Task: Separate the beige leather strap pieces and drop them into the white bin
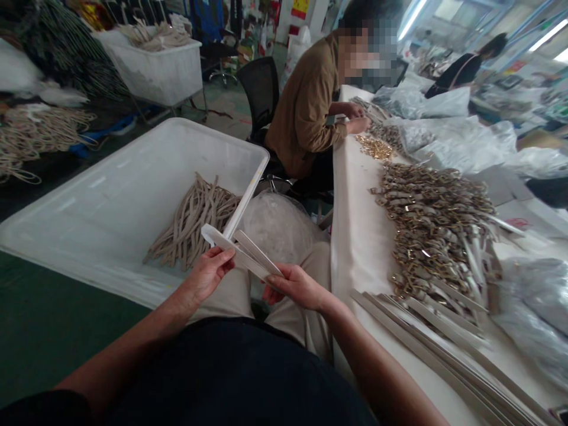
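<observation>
Over my lap, light grey flat strips (251,255) stretch between both hands. My left hand (209,272) pinches a strip near its white, rounded end, by the rim of the bin. Closed around the other end of the strips is my right hand (293,285), some of its fingers hidden beneath. Below and left of the strips, a bundle of beige straps (195,222) lies inside a large white bin (110,171). To the right, a pile of straps with gold-coloured metal parts (437,219) rests on the white-covered table (355,236).
Long flat strips (439,349) lie along the table's near right part. A person in a brown jacket (306,106) sits ahead, hands over small gold pieces (375,147). Clear plastic bags (470,139) cover the table's far side. A clear bag (277,222) stands beyond my knees.
</observation>
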The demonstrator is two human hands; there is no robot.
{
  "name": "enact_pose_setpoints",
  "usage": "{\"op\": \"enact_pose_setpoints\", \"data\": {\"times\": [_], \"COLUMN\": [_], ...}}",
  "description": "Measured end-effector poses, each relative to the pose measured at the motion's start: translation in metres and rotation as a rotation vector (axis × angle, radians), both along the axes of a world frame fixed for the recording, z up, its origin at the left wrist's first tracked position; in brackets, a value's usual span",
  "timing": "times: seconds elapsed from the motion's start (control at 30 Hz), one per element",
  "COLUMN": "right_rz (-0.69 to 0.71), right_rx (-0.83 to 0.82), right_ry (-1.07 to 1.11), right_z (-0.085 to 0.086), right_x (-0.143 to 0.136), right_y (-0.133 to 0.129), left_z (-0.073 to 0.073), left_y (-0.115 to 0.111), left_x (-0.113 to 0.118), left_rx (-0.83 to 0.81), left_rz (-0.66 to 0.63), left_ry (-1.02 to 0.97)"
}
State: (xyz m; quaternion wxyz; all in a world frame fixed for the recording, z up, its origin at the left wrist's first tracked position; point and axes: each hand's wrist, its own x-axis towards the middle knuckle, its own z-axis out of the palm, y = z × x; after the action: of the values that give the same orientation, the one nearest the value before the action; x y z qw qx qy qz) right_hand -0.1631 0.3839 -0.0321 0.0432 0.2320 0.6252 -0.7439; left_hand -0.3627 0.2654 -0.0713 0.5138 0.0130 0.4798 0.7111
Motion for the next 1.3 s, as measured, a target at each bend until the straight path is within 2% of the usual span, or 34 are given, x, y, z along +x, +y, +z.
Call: {"op": "enact_pose_setpoints", "data": {"times": [0.07, 0.2, 0.27, 0.47, 0.63, 0.7, 0.83, 0.9, 0.97, 1.03, 1.13, 1.23, 1.3], "right_rz": [-0.026, -0.061, -0.062, 0.019, -0.052, -0.069, -0.006, 0.005, 0.002, -0.011, -0.064, -0.07, -0.044], "right_rx": [0.033, 0.059, 0.056, 0.114, 0.205, 0.209, 0.24, 0.286, 0.336, 0.373, 0.332, 0.266, 0.32], "right_ry": [-0.036, -0.04, -0.021, -0.062, -0.098, -0.104, -0.134, -0.157, -0.17, -0.173, -0.153, -0.143, -0.181], "right_z": [0.001, -0.002, -0.002, 0.003, -0.005, -0.007, -0.008, -0.008, -0.009, -0.012, -0.016, -0.018, -0.019], "right_x": [-0.003, -0.035, -0.045, -0.024, -0.041, -0.046, -0.027, -0.017, -0.016, -0.025, -0.04, -0.035, -0.022], "right_y": [-0.001, -0.006, -0.005, 0.003, -0.002, -0.002, 0.002, 0.003, 0.003, 0.003, 0.005, 0.007, 0.008], "left_z": [0.0, -0.001, -0.002, -0.005, -0.004, -0.007, -0.02, -0.027, -0.031, -0.031, -0.029, -0.029, -0.034], "left_y": [-0.002, -0.001, -0.001, -0.004, 0.003, 0.005, 0.004, 0.005, 0.007, 0.01, 0.015, 0.018, 0.019], "left_x": [0.002, 0.016, 0.015, -0.008, 0.017, 0.02, -0.004, -0.014, -0.01, 0.004, 0.023, 0.014, -0.002], "left_rx": [-0.013, 0.038, 0.061, 0.005, 0.035, 0.039, -0.049, -0.09, -0.104, -0.087, -0.052, -0.082, -0.111], "left_rz": [-0.03, -0.124, -0.129, 0.056, -0.071, -0.063, 0.123, 0.166, 0.132, 0.055, -0.052, 0.001, 0.077], "left_ry": [-0.005, -0.026, -0.02, -0.094, -0.147, -0.137, -0.128, -0.146, -0.163, -0.173, -0.168, -0.149, -0.128]}}
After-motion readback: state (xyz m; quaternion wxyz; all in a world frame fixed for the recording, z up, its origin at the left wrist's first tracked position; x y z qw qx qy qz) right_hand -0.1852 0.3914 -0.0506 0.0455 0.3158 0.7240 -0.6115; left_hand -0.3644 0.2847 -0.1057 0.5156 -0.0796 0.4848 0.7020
